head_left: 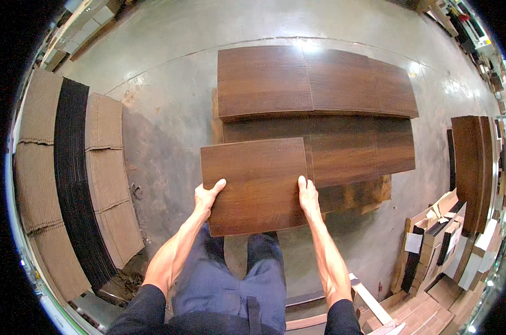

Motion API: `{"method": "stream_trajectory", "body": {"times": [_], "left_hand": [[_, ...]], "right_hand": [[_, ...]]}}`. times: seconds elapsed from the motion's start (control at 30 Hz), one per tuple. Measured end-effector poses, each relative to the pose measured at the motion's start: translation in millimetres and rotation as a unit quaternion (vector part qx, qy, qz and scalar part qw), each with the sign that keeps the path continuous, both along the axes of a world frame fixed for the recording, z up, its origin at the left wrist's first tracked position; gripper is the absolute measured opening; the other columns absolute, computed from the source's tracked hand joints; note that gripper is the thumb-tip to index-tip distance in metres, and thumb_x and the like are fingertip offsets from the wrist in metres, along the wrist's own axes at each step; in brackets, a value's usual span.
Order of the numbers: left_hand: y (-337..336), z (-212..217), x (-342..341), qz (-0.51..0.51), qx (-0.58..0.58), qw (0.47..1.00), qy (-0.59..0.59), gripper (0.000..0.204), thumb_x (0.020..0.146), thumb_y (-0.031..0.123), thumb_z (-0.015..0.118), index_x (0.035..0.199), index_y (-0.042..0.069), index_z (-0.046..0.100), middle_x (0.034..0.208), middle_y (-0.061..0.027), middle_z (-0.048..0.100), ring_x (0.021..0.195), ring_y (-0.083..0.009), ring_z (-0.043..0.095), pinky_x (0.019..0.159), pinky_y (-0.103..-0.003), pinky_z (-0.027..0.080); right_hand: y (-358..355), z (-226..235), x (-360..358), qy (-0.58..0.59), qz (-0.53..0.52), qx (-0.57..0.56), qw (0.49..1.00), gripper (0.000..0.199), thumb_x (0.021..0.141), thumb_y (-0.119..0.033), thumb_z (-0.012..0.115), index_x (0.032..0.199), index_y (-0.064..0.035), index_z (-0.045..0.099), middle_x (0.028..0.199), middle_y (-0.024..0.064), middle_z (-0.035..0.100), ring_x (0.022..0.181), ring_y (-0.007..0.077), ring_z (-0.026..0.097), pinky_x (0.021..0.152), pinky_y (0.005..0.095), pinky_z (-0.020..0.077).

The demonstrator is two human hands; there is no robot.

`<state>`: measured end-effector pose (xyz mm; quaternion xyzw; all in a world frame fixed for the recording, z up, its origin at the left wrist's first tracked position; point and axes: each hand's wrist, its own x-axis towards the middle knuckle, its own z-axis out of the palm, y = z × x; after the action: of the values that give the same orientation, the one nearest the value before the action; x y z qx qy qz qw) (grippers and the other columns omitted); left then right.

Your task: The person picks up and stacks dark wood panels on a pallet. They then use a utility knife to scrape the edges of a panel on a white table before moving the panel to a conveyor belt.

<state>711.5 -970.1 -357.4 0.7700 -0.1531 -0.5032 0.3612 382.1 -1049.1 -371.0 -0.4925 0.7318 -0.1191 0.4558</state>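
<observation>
I hold a dark brown wood-grain board (256, 181) flat in front of me, above my legs. My left hand (207, 197) grips its left edge with the thumb on top. Over on the board's right edge, my right hand (308, 195) holds it the same way. Just beyond the board lie stacks of similar brown boards (320, 84) on a low pallet, and the held board overlaps the near stack (353, 151).
Concrete floor (163, 67) all around. Tall stacks of tan and black sheets (68, 178) stand on my left. At the right stands another brown board stack (471, 162), with cardboard boxes and loose pieces (437, 234) below it. Wooden planks (370, 304) lie by my right leg.
</observation>
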Motion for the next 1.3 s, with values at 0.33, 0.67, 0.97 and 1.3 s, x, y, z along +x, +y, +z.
{"method": "stream_trajectory", "body": {"times": [0.33,0.67,0.97,1.3], "left_hand": [[-88.6,-102.5,20.7,-0.043,0.010,0.996,-0.074,0.082,0.070,0.055,0.085,0.118,-0.007,0.063,0.114,-0.0186,0.070,0.103,-0.0255,0.066,0.091,-0.038,0.052],[-108.1,-98.0,4.0,-0.039,0.038,0.992,-0.116,0.075,0.070,0.054,0.086,0.112,-0.006,0.068,0.110,-0.0182,0.072,0.101,-0.0267,0.068,0.091,-0.040,0.051],[-115.6,-120.7,-12.2,0.015,0.025,0.991,-0.128,0.073,0.071,0.046,0.088,0.115,-0.007,0.065,0.111,-0.0187,0.071,0.101,-0.0283,0.068,0.090,-0.040,0.052],[-129.7,-92.9,-24.0,-0.014,0.039,0.990,-0.138,0.076,0.073,0.046,0.086,0.121,-0.006,0.061,0.116,-0.0203,0.069,0.107,-0.0287,0.065,0.094,-0.041,0.050]], "right_hand": [[-82.8,-78.2,16.1,0.124,0.068,-0.082,0.987,0.068,0.096,-0.054,0.053,0.131,0.0043,0.052,0.126,0.0302,0.056,0.119,0.0461,0.049,0.100,0.0520,0.0424],[-82.3,-102.7,4.3,0.131,0.076,-0.230,0.961,0.064,0.089,-0.034,0.068,0.136,0.0048,0.049,0.128,0.0253,0.050,0.119,0.0420,0.044,0.104,0.0520,0.0375],[-105.4,-108.6,-3.7,0.125,0.057,-0.217,0.966,0.053,0.090,-0.030,0.067,0.130,0.0028,0.053,0.120,0.0242,0.053,0.113,0.0410,0.046,0.100,0.0522,0.0383],[-108.8,-106.8,-11.7,0.106,0.059,-0.237,0.964,0.043,0.094,-0.030,0.062,0.125,-0.0016,0.058,0.110,0.0207,0.058,0.105,0.0386,0.050,0.095,0.0509,0.0391]]}}
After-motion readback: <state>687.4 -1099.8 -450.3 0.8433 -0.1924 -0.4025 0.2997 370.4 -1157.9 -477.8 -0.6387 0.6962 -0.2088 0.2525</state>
